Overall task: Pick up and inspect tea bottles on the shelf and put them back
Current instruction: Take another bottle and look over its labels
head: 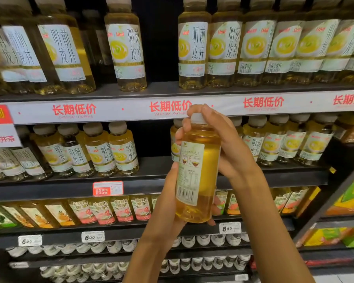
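I hold one tea bottle (198, 172) upright in front of the shelves, its back label with barcode turned toward me. The bottle is clear, full of yellow tea, with a white cap. My left hand (168, 201) grips its lower body from the left and below, thumb along the label edge. My right hand (219, 139) wraps around the cap and shoulder from the right, fingers curled over the top. Behind the bottle, the middle shelf (151, 186) has a dark gap between its rows of matching bottles.
Rows of the same yellow tea bottles (192, 50) fill the top shelf, with a gap in the middle. Peach tea bottles (121, 209) stand on the shelf below, white-capped bottles lower down. Price tags (92, 236) line the shelf edges. Another rack (345, 201) juts out at right.
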{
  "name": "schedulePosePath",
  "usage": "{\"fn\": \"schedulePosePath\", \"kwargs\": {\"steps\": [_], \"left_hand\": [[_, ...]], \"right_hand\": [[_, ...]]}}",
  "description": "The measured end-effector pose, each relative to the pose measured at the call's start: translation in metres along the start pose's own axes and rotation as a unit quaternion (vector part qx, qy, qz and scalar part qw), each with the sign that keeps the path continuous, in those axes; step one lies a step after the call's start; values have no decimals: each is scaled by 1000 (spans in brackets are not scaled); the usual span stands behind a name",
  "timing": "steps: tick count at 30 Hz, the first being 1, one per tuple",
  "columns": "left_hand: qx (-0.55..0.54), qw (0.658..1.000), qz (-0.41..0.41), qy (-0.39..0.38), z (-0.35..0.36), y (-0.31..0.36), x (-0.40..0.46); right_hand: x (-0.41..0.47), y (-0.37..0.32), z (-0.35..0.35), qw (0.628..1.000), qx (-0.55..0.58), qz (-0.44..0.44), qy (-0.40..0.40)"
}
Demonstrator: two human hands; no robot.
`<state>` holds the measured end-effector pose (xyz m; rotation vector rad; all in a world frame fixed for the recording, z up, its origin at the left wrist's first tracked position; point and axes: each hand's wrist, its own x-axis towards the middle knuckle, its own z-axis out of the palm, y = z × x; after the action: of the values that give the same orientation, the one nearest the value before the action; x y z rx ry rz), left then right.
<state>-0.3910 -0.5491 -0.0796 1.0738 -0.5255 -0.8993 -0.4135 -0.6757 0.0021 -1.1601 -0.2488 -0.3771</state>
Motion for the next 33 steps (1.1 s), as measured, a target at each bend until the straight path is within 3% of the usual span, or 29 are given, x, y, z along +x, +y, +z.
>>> {"fn": "schedulePosePath", "kwargs": {"steps": [6,9,11,16,18,20,24,29,33], "left_hand": [[69,993,46,79,4,2,-3],[78,990,66,94,8,5,-4],[50,993,63,91,6,6,-3],[-70,997,-2,-44,7,8,-6],[-71,995,-21,-69,6,9,-5],[-40,998,-15,-55,3,12,-6],[105,991,48,70,5,21,-8],[208,971,104,63,18,23,-15],[209,963,151,76,19,21,-19]], "right_hand": [[-1,-7,3,986,-152,-32,53],[1,-11,3,986,-155,-12,67],[3,-12,-1,990,-129,12,53],[1,-8,-5,993,82,68,-55],[1,-6,-6,993,92,51,-52],[0,-9,-6,997,66,36,-23],[-4,-20,-5,997,-68,-13,37],[-6,-22,1,987,-135,-20,83],[-7,-20,1,988,-128,-7,86]]}}
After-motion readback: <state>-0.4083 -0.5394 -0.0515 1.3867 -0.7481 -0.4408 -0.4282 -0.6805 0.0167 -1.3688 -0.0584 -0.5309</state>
